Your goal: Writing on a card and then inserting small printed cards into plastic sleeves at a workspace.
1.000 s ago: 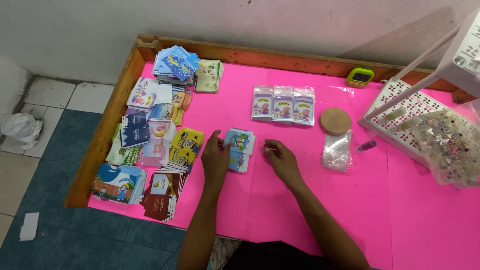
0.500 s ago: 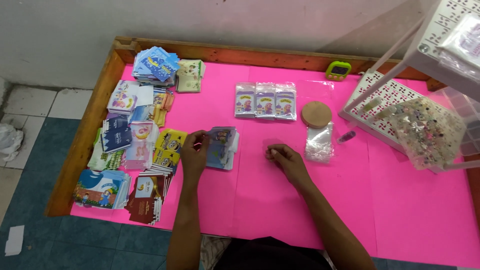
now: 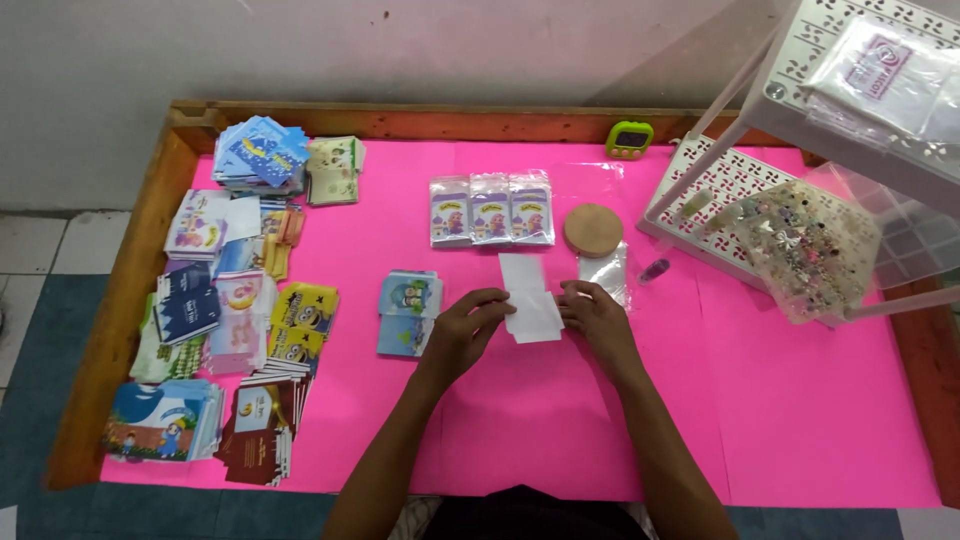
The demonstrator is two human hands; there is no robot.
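White packet [image 3: 528, 297] pinched at both edges, left hand [image 3: 462, 330] and right hand [image 3: 594, 318] fingers curled, seemingly clear plastic

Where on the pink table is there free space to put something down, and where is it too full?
The pink table is bare at the near right, between the right hand and the white rack. Another bare strip lies near the front edge, between the forearms and the card stacks. The left side is crowded with stacks; packets and a round lid fill the middle back.
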